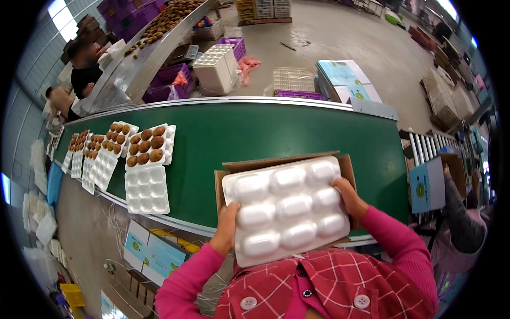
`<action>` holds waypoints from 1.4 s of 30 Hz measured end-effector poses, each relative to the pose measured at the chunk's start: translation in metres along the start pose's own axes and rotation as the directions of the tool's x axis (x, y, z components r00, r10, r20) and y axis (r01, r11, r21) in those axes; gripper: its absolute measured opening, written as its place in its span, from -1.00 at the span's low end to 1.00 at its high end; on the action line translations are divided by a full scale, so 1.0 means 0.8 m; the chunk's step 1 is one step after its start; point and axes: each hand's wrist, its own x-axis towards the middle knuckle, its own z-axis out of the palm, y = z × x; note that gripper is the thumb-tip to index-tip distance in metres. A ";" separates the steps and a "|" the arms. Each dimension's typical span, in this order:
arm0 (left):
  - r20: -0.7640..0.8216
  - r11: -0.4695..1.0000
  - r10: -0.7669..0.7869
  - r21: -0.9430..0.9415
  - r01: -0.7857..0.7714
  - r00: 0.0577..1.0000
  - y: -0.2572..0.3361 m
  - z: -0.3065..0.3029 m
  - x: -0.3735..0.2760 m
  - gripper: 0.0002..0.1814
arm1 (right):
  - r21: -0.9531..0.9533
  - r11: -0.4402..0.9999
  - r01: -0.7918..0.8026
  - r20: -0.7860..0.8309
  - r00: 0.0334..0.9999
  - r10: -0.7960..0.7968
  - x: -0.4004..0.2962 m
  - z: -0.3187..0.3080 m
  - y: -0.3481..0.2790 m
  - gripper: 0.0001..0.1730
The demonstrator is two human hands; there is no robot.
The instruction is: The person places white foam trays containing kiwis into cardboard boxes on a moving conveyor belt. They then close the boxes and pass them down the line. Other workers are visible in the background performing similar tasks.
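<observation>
A closed white foam clamshell tray (289, 207) with bulging pockets is held between my two hands, tilted over an open cardboard box (352, 175) on the green conveyor belt (255, 123). My left hand (228, 223) grips its left side, and my right hand (350, 199) grips its right side. The tray's contents are hidden. To the left on the belt lies an open white tray (147, 189), its upper half filled with kiwifruit (145, 145) and its lower half bare. Several similar kiwifruit trays (104, 169) stand in a row beyond it.
Past the belt's metal rim (239, 100) are stacked white trays (215, 71), purple crates (169, 81) and printed cartons (348, 81). Flattened cartons (155, 251) lie low at left. At right, a person's sleeve (458, 215) reaches to a carton (428, 187) on a roller conveyor (422, 147).
</observation>
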 end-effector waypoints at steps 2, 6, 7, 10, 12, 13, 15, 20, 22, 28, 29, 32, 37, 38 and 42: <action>-0.025 0.936 0.298 0.206 -0.287 0.954 -0.017 -0.004 0.028 -0.54 | -0.001 0.999 0.052 0.087 0.995 -0.051 0.028 -0.004 0.008 -0.58; 0.239 0.140 0.664 0.891 -0.431 0.709 -0.012 -0.014 0.093 -0.29 | -0.926 0.031 0.377 0.346 0.877 -0.333 0.073 0.008 0.016 -0.57; 0.145 0.125 0.382 0.970 -0.207 0.913 0.015 0.020 0.071 -0.16 | -0.902 -0.207 0.380 0.426 0.862 -0.274 0.071 0.009 0.016 -0.56; 0.257 -0.277 0.054 0.932 -0.232 0.965 0.004 0.039 0.040 0.00 | -0.717 -0.619 0.320 0.490 0.863 -0.122 0.056 0.001 0.022 -0.40; 0.357 -0.517 -0.238 0.741 -0.428 0.904 -0.012 0.051 -0.001 0.01 | -0.884 -0.227 0.408 0.348 0.900 0.262 0.031 0.013 0.014 -0.46; 0.353 -0.475 -0.205 0.780 -0.408 0.913 -0.035 0.045 0.006 0.01 | -0.850 -0.251 0.463 0.479 0.878 -0.003 0.021 0.016 0.009 -0.49; 0.377 -0.609 -0.132 0.698 -0.375 0.917 -0.065 0.030 0.025 0.03 | -0.748 -0.352 0.562 0.660 0.575 -0.483 0.003 0.026 -0.011 -0.50; 0.249 -0.655 -0.266 0.662 -0.364 0.931 -0.053 0.061 0.069 0.23 | -0.883 0.366 0.295 0.135 0.905 -0.404 0.040 -0.077 -0.017 -0.64; 0.249 -0.450 -0.320 0.809 -0.378 0.914 -0.039 0.078 0.087 0.20 | -0.791 0.485 0.374 0.136 0.880 -0.456 0.032 -0.104 -0.029 -0.69; 0.826 -0.090 0.469 0.397 -0.913 0.313 -0.002 0.190 0.005 -0.46 | -0.776 0.569 0.270 -0.124 0.820 -0.559 -0.019 -0.301 -0.027 -0.62; 0.785 -0.008 0.551 0.345 -0.938 0.284 0.006 0.172 -0.028 -0.48 | -0.677 0.710 0.192 -0.201 0.881 -0.429 -0.038 -0.363 -0.031 -0.63; 0.538 0.078 0.693 0.606 -0.791 0.480 -0.019 0.004 -0.061 -0.59 | -0.887 0.155 -0.434 -0.407 0.579 -0.707 -0.068 -0.440 -0.056 -0.54; -0.653 0.664 0.630 0.734 0.145 0.421 -0.202 -0.427 -0.160 -0.65 | -0.782 -0.267 0.564 0.623 0.688 -0.371 -0.023 0.220 0.071 -0.62; -0.743 0.698 0.608 0.669 0.255 0.281 -0.267 -0.521 -0.190 -0.67 | -0.627 0.126 0.769 0.753 0.640 -0.154 -0.014 0.306 0.158 -0.61; -0.936 0.877 0.344 0.293 0.381 -0.074 -0.377 -0.725 -0.261 -0.49 | -0.575 0.353 0.738 0.818 0.512 0.261 0.058 0.574 0.475 -0.46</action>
